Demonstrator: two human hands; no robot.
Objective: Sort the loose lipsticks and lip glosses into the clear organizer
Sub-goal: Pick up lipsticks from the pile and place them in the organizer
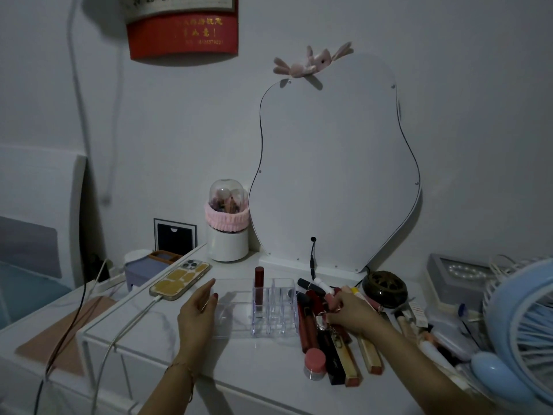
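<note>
A clear organizer stands on the white table, with one dark red lip gloss upright in a left slot. To its right lies a pile of loose lipsticks and lip glosses. My left hand rests with straight fingers against the organizer's left side. Over the top of the pile, my right hand has its fingers curled round a pink tube.
A phone on a charging cable lies left of the organizer. A brush holder and a mirror stand behind. A round dark box, a pink-lidded jar, a blue fan and clutter fill the right.
</note>
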